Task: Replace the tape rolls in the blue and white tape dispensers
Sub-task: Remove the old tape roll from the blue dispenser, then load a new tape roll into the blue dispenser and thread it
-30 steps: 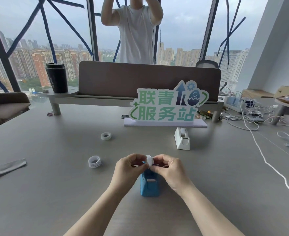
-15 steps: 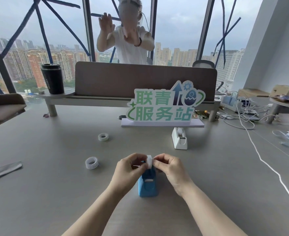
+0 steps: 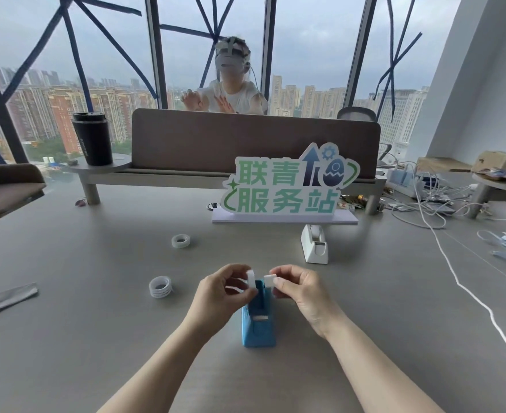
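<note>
The blue tape dispenser (image 3: 258, 326) stands on the grey table just below my hands. My left hand (image 3: 223, 292) pinches a small white tape roll (image 3: 251, 278) on edge above the dispenser. My right hand (image 3: 300, 289) pinches a small white core piece (image 3: 270, 279), a short gap right of the roll. The white tape dispenser (image 3: 315, 244) sits farther back to the right, in front of the sign. Two spare tape rolls lie on the table: a stack (image 3: 160, 286) to the left and a single roll (image 3: 180, 241) behind it.
A green-lettered sign (image 3: 287, 186) on a white base stands mid-table before a brown divider (image 3: 254, 138). A black cup (image 3: 92, 138) is back left, a grey strip (image 3: 6, 298) lies at the left edge, cables (image 3: 454, 281) trail on the right. A person stands behind the divider.
My hands have drawn apart: the white core piece now sits in my right hand, separated from the roll in my left. The person behind the divider has lowered their arms.
</note>
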Action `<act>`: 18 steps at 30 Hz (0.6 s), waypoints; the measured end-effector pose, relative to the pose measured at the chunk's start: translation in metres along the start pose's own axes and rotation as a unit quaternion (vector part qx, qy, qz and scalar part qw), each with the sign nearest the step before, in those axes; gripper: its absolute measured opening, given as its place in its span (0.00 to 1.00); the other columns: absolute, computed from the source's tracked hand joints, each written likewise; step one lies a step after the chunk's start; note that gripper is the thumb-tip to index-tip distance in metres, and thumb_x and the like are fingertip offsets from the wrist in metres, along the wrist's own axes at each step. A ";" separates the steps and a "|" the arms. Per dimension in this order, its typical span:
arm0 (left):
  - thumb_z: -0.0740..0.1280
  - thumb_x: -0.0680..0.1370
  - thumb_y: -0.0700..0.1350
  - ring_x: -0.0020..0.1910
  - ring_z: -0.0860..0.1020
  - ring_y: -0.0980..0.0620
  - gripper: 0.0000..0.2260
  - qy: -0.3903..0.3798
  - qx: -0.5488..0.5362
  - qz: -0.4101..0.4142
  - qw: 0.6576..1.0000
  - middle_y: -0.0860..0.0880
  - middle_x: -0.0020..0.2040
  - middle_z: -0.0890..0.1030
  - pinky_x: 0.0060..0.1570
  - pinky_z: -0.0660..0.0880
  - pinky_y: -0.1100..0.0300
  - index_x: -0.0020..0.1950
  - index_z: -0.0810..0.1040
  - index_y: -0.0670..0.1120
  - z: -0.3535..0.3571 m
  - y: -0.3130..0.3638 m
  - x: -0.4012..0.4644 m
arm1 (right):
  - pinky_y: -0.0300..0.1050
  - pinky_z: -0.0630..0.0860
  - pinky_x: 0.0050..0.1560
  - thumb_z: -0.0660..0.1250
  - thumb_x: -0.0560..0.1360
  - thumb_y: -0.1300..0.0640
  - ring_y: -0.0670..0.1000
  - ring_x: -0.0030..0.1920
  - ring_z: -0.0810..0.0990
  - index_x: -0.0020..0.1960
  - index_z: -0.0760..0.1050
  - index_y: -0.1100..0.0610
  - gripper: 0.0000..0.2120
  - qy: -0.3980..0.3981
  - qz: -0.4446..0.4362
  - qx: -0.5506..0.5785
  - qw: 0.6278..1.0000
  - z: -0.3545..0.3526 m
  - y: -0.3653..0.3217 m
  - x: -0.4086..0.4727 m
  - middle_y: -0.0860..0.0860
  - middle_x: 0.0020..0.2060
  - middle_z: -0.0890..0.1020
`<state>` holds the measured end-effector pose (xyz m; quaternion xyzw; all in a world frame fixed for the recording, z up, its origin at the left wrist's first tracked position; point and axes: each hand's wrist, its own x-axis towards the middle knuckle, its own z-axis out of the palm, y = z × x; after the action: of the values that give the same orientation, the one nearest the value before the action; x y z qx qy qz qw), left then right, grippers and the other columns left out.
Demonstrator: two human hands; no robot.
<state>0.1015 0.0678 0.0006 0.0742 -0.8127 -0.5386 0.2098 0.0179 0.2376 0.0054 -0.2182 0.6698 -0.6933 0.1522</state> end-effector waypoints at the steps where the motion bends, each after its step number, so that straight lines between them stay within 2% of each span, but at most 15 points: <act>1: 0.76 0.69 0.39 0.42 0.81 0.58 0.14 0.007 -0.001 -0.003 1.000 0.51 0.44 0.84 0.46 0.80 0.61 0.52 0.81 0.51 -0.003 -0.001 0.001 | 0.42 0.80 0.45 0.68 0.74 0.67 0.49 0.39 0.79 0.48 0.81 0.61 0.05 0.008 -0.002 -0.019 1.000 -0.001 -0.001 0.002 0.55 0.39 0.82; 4: 0.75 0.69 0.40 0.42 0.81 0.58 0.14 0.044 0.001 -0.018 0.999 0.54 0.45 0.83 0.44 0.80 0.63 0.52 0.80 0.53 -0.011 -0.006 -0.003 | 0.37 0.78 0.41 0.71 0.73 0.62 0.46 0.37 0.77 0.47 0.81 0.56 0.04 0.028 -0.025 -0.135 0.990 0.008 -0.004 0.016 0.50 0.37 0.81; 7: 0.73 0.71 0.41 0.41 0.80 0.59 0.13 0.111 -0.011 -0.042 0.993 0.54 0.46 0.82 0.42 0.79 0.63 0.51 0.79 0.55 -0.019 -0.015 -0.011 | 0.31 0.73 0.38 0.72 0.72 0.56 0.44 0.37 0.78 0.48 0.81 0.52 0.05 0.018 -0.071 -0.294 0.953 0.034 -0.014 0.035 0.45 0.38 0.82; 11: 0.72 0.72 0.37 0.43 0.80 0.64 0.15 0.151 -0.011 -0.073 0.986 0.56 0.46 0.80 0.45 0.80 0.62 0.49 0.75 0.56 -0.037 -0.027 -0.017 | 0.43 0.77 0.49 0.67 0.73 0.56 0.51 0.48 0.79 0.51 0.80 0.53 0.08 -0.079 -0.107 -0.463 0.876 0.077 -0.025 0.061 0.49 0.47 0.83; 14: 0.72 0.71 0.38 0.43 0.80 0.64 0.15 0.149 0.006 -0.086 0.985 0.57 0.46 0.80 0.48 0.80 0.60 0.52 0.76 0.54 -0.046 -0.035 -0.018 | 0.44 0.75 0.49 0.67 0.72 0.53 0.53 0.49 0.78 0.51 0.80 0.53 0.09 -0.147 -0.079 -0.540 0.825 0.093 -0.019 0.074 0.50 0.49 0.82; 18: 0.72 0.70 0.38 0.45 0.81 0.59 0.16 0.133 0.025 -0.099 0.986 0.57 0.46 0.81 0.50 0.79 0.60 0.54 0.77 0.52 -0.046 -0.042 -0.013 | 0.44 0.76 0.49 0.67 0.71 0.52 0.52 0.48 0.78 0.50 0.80 0.52 0.09 -0.170 -0.055 -0.559 0.809 0.092 -0.007 0.074 0.49 0.49 0.82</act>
<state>0.1282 0.0166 -0.0259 0.2306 -0.7796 -0.5212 0.2596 0.0016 0.1219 0.0207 -0.4164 0.8920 -0.1578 0.0773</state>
